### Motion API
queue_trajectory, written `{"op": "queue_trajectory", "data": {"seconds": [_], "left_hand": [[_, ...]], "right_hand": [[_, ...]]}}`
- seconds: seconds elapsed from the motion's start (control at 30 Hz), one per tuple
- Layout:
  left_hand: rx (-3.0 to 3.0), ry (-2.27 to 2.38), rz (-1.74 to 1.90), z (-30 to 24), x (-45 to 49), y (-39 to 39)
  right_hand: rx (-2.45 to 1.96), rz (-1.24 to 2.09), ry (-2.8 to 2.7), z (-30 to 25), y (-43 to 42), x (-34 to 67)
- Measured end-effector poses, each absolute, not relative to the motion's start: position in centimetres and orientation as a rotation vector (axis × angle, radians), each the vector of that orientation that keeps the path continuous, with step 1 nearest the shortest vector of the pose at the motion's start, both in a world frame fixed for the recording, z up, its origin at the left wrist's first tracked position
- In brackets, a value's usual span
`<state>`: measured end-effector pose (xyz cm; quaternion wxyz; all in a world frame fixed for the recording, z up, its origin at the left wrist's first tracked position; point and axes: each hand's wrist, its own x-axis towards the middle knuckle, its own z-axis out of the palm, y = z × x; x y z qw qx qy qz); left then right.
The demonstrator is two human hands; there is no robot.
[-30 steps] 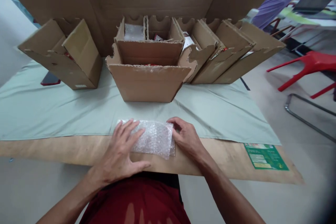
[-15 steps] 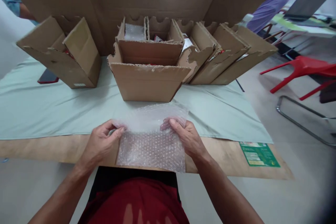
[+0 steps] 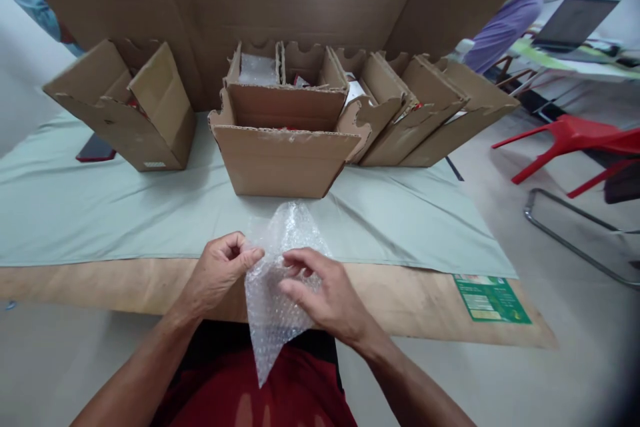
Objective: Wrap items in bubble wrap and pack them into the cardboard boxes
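A clear bubble-wrap bag (image 3: 273, 320) hangs in the air over the table's near edge, one corner pointing down over my red shirt. My left hand (image 3: 220, 273) pinches its left edge with closed fingers. My right hand (image 3: 320, 293) grips it from the right, fingers curled onto its front. An open cardboard box (image 3: 283, 157) stands right behind the bag on the pale green cloth (image 3: 400, 220).
More open cardboard boxes line the back: one at the left (image 3: 125, 110), several leaning at the right (image 3: 430, 113). A dark phone (image 3: 95, 148) lies on the cloth at left. A green label (image 3: 493, 298) sits on the wooden table edge. Red chair (image 3: 575, 143) and another person (image 3: 505, 23) at right.
The bubble wrap lay flat under both hands a second ago. It was lifted and spread wide, and now hangs cornerwise with my hands drawn close together.
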<state>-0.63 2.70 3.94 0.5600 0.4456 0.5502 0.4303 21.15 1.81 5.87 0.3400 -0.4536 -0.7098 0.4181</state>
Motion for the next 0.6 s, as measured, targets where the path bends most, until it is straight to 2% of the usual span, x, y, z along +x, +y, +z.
{"op": "queue_trajectory", "data": {"seconds": [0.07,0.2,0.3,0.47,0.6], "left_hand": [[1.044,1.23,1.031,3.9,0.0,2.6],[1.048,1.128,1.013,3.5,-0.3,2.5],[1.069,1.228,1.032,3.3,-2.1,2.6],[1.053,1.49,1.049,3.1,-4.3,2.7],[1.207,1.628,0.917,2.4,-3.9,2.4]], "right_hand": [[-1.166,1.162,-1.876,5.6,1.6,19.5],[-1.153,1.108,-1.887,5.2,1.8,18.7],[-1.203,0.867,-1.928,4.8,2.7,20.7],[-1.627,0.307,-2.031,2.2,5.9,24.9],[-1.666,0.371,-2.132,1.1,7.1,24.6]]}}
